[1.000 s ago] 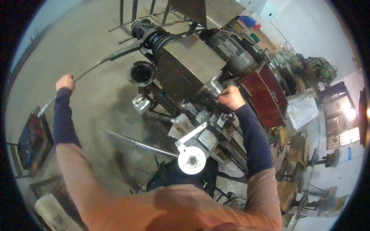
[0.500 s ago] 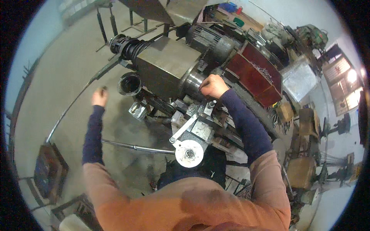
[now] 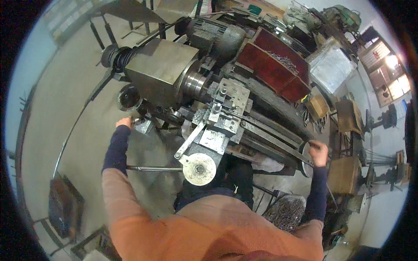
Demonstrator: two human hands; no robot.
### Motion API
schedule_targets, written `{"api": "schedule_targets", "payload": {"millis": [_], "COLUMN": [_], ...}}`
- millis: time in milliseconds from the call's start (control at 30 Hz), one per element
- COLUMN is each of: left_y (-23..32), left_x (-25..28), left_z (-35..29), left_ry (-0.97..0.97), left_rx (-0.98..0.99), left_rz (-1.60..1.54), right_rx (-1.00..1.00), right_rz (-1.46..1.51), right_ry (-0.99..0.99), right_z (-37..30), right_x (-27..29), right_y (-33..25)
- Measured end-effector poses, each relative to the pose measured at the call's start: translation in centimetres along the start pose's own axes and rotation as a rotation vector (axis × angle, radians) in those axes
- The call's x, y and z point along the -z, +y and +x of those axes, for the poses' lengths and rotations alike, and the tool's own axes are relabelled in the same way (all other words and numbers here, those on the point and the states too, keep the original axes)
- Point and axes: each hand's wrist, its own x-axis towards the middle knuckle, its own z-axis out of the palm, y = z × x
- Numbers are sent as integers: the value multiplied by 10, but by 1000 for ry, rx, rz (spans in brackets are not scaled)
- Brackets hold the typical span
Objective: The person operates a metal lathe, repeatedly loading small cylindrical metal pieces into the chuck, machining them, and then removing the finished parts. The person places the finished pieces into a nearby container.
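A small metal lathe lies across the middle. My left hand (image 3: 124, 122) is closed beside a small metal box (image 3: 144, 125) on the lathe's left side; what its fingers hold is too small to make out. At the lathe's right end my right hand (image 3: 319, 152) is closed at the rim of a handwheel (image 3: 306, 167), seen nearly edge-on. Between the hands sit the shiny round spindle nose (image 3: 194, 83), the tool post block (image 3: 234, 92) and the slide. A pale round dial wheel (image 3: 199, 168) with a flat lever (image 3: 190, 140) faces me.
A dark red tray (image 3: 271, 71) with small metal pieces stands behind the lathe, next to a motor (image 3: 216, 36). A long rod (image 3: 154, 168) sticks out leftward near my waist. A heap of metal shavings (image 3: 286, 213) lies at lower right. A dark box (image 3: 64, 206) stands on the floor at left.
My right hand has left the spindle and moved right to the handwheel. The left hand has come down and inward to the small metal box. The tool post now sits clearly in view.
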Motion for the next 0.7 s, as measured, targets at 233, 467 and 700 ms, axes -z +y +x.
{"api": "schedule_targets", "payload": {"millis": [233, 467, 700], "left_y": [-65, -43, -46], "left_x": [97, 46, 12], "left_z": [-141, -197, -198], "left_ry": [-51, 339, 623], "left_rx": [224, 612, 782], "left_rz": [-506, -1173, -1096], "right_rx": [-681, -974, -1146], "right_rz": [-815, -888, -746], "right_ry": [-169, -320, -141], "right_z": [-129, -199, -237], "right_x": [86, 77, 36], "right_y": [298, 349, 221]}}
